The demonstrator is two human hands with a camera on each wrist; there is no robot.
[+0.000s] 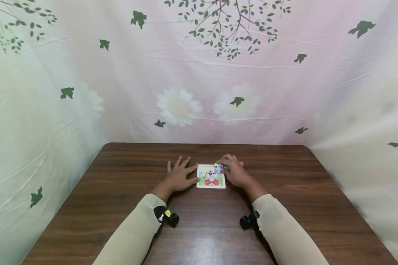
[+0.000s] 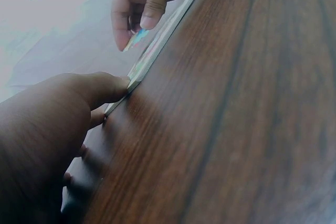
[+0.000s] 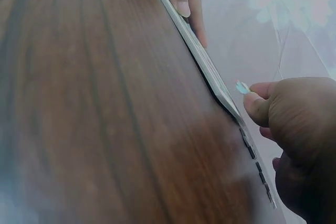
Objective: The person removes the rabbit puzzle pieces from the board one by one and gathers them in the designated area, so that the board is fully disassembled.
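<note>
A small jigsaw puzzle board (image 1: 211,186) with a cartoon animal in red and a pale frame lies flat on the table. My left hand (image 1: 178,178) rests at its left side, fingers spread and straight, thumb and forefinger touching the edge. At the board's upper right, my right hand (image 1: 234,171) pinches a puzzle piece (image 2: 137,39) between thumb and fingers. In the right wrist view this puzzle piece (image 3: 242,87) is held above the board's surface, its blue-white side partly showing. The fingers hide part of it in the head view.
Thin flat pieces (image 3: 248,142) lie in a row beside the board, near my right hand. The brown wooden table (image 1: 205,235) ends at a back edge against a printed cloth (image 1: 205,81), with more cloth at both sides.
</note>
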